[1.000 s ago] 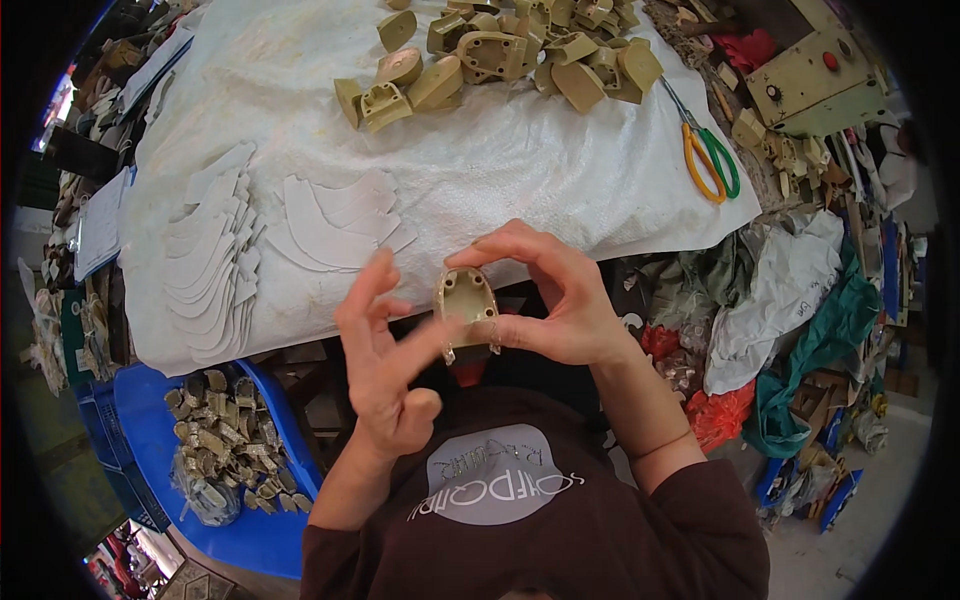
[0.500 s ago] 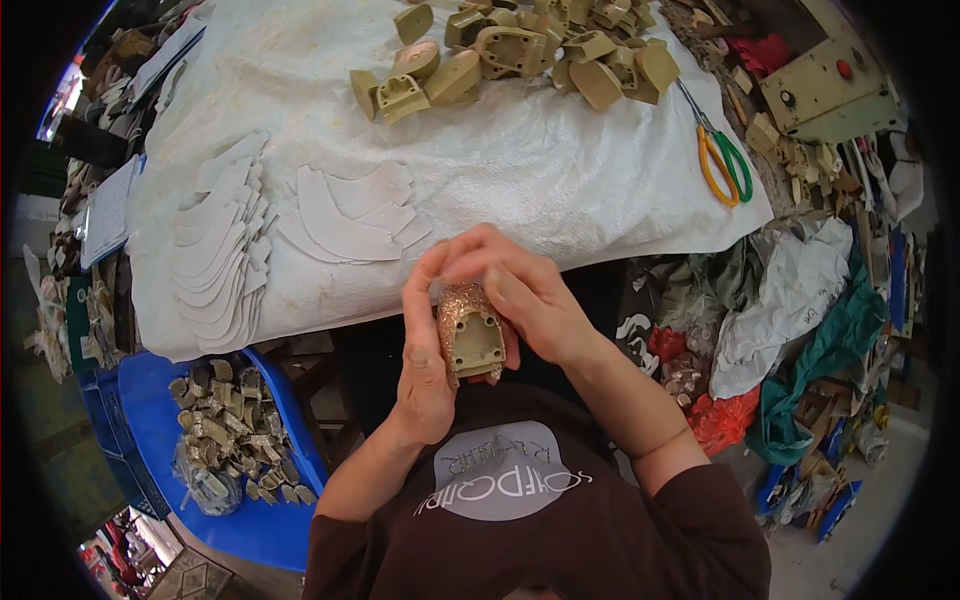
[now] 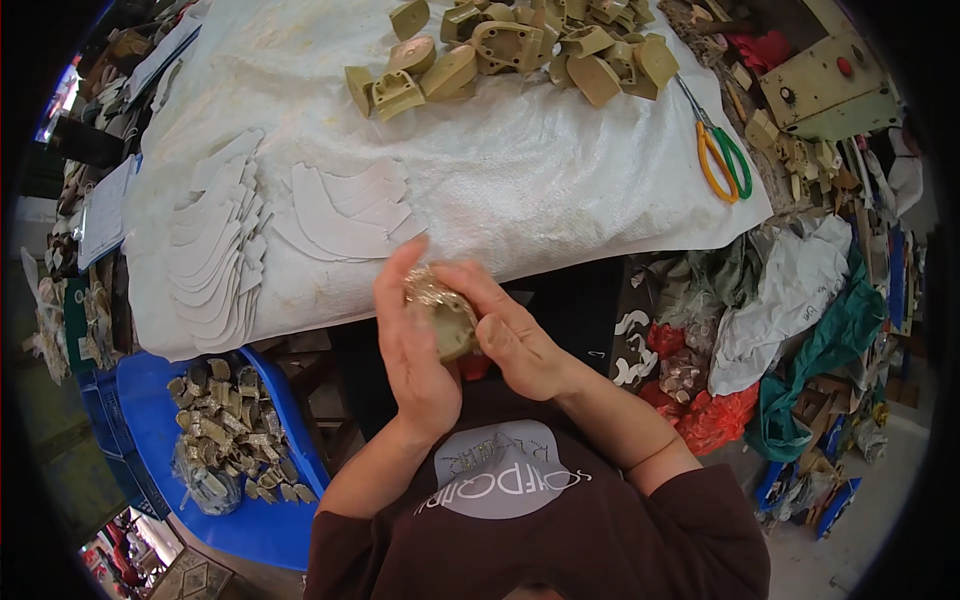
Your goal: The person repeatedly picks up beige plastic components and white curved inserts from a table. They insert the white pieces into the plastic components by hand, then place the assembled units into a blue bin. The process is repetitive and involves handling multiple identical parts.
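In front of my chest, between both hands, is a shoe heel (image 3: 453,332) with gold glitter covering on its outer side and a bare olive-beige face. My left hand (image 3: 412,360) presses along its left side, its fingers pointing up and blurred by motion. From the right, my right hand (image 3: 522,345) grips the heel, fingers over its upper part and thumb beside the bare face. Just beyond my hands, curved pale pieces (image 3: 350,212) lie overlapping on a white woven sheet (image 3: 520,190). A longer overlapping row of such pieces (image 3: 215,250) lies to their left.
A pile of olive-beige heels (image 3: 520,50) lies at the table's far side. Scissors (image 3: 722,160) with orange and green handles rest at the right. A blue stool (image 3: 225,530) at lower left carries glittery heels (image 3: 235,430). Bags and scraps (image 3: 780,320) crowd the right.
The heel has tilted and turned between my hands, so its bare face shows less squarely. My left fingers have straightened upward and my right hand has shifted slightly left and down.
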A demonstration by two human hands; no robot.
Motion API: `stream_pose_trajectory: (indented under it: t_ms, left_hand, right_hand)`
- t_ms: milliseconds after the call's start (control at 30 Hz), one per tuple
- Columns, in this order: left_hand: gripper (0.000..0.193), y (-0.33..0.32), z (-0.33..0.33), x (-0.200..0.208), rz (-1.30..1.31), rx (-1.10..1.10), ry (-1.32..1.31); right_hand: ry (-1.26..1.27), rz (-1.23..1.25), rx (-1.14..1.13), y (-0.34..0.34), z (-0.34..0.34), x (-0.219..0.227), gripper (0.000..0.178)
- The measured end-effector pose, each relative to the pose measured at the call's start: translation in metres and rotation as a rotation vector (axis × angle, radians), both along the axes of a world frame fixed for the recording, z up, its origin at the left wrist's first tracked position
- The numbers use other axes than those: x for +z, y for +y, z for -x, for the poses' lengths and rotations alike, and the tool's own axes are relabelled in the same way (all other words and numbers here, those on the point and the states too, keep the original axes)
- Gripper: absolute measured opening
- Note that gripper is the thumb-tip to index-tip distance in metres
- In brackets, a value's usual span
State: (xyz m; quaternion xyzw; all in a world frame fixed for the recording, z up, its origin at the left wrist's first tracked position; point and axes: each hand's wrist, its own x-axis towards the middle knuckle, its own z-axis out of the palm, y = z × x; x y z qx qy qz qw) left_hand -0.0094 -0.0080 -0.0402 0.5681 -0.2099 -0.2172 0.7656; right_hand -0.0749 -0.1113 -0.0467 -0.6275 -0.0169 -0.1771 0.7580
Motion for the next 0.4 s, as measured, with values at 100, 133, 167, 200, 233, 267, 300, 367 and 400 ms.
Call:
stream_pose_trajectory:
  t_ms: [100, 133, 167, 200, 233, 267, 300, 367, 400]
  left_hand:
    - [0.049, -0.003, -0.001, 0.002, 0.033, 0.028, 0.091]
    - [0.049, -0.001, 0.0, -0.004, -0.049, 0.045, 0.039]
    - [0.048, 0.0, 0.002, -0.007, -0.132, 0.06, -0.012]
    - [0.049, 0.001, 0.003, -0.009, -0.107, 0.035, -0.007]
    - [0.051, 0.002, 0.003, -0.01, -0.082, 0.008, -0.002]
    - [0.052, 0.003, 0.004, -0.011, -0.058, -0.016, 0.003]
    - [0.056, 0.002, 0.004, -0.009, 0.067, -0.056, 0.118]
    - [0.064, -0.001, 0.003, 0.0, 0.319, -0.136, 0.347]
    - [0.078, -0.002, 0.001, 0.006, 0.262, -0.115, 0.466]
  right_hand:
    - [0.022, -0.095, 0.019, 0.004, 0.0, 0.005, 0.043]
    - [-0.009, -0.019, -0.008, 0.003, -0.002, 0.003, 0.043]
    - [-0.04, 0.057, -0.036, 0.002, -0.003, -0.001, 0.043]
    - [-0.07, 0.133, -0.065, 0.001, -0.004, -0.004, 0.043]
    - [-0.054, 0.137, -0.071, 0.001, -0.002, -0.005, 0.042]
    - [-0.04, 0.139, -0.075, 0.001, -0.002, -0.007, 0.042]
    - [-0.026, 0.141, -0.08, 0.002, -0.001, -0.008, 0.042]
    - [0.095, -0.052, -0.025, -0.001, -0.002, -0.003, 0.045]
    - [0.094, -0.054, -0.025, -0.001, -0.002, -0.003, 0.045]
